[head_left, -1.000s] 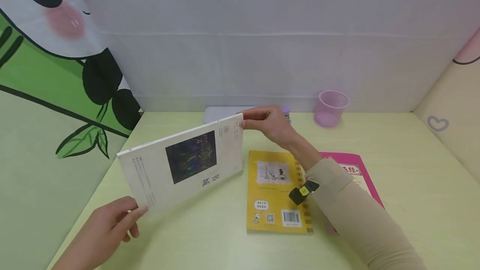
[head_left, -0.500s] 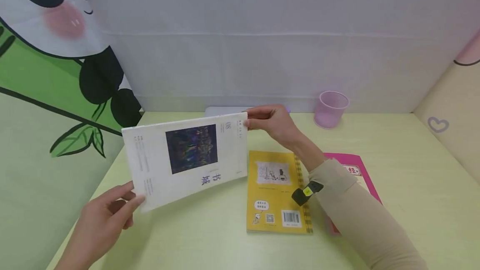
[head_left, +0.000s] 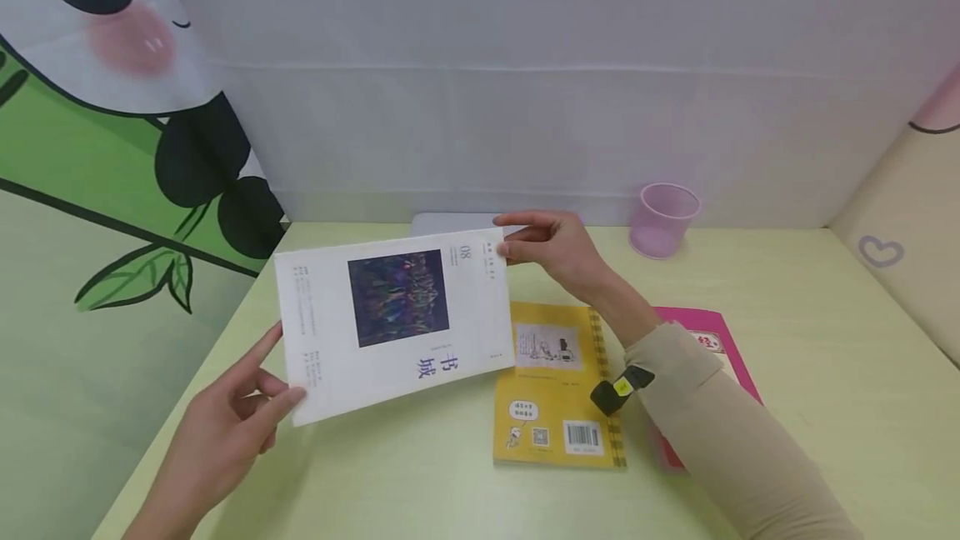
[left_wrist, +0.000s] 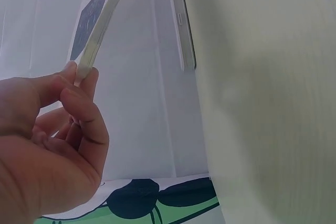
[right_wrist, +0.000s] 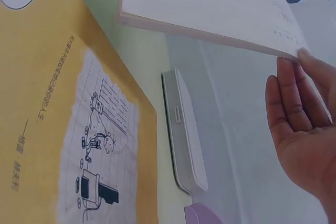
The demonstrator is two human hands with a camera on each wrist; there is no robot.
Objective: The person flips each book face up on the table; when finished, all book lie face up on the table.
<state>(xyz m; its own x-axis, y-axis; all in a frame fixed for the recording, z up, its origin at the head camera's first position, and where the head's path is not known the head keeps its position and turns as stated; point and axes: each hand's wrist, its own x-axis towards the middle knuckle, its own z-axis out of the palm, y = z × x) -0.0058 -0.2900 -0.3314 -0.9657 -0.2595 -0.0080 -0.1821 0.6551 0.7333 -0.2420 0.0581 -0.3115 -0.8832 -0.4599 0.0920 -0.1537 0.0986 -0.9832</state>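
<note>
A white paperback book with a dark picture on its cover is held up over the table, tilted, its print lying sideways. My left hand pinches its lower left corner between thumb and fingers; the left wrist view shows this grip at the end of the page block. At the upper right corner my right hand pinches the book between thumb and fingertips. Below the book's right end lies a yellow book, its upper left part covered in the head view. A pink book lies beside it, partly under my right sleeve.
A flat pale case lies at the table's back edge, partly hidden by the white book. A translucent pink cup stands at the back right. Cloth walls enclose the table.
The white book has turned its cover more toward me and shifted right, now overlapping the yellow book in view. Both hands keep hold of it; my left hand has risen and moved right.
</note>
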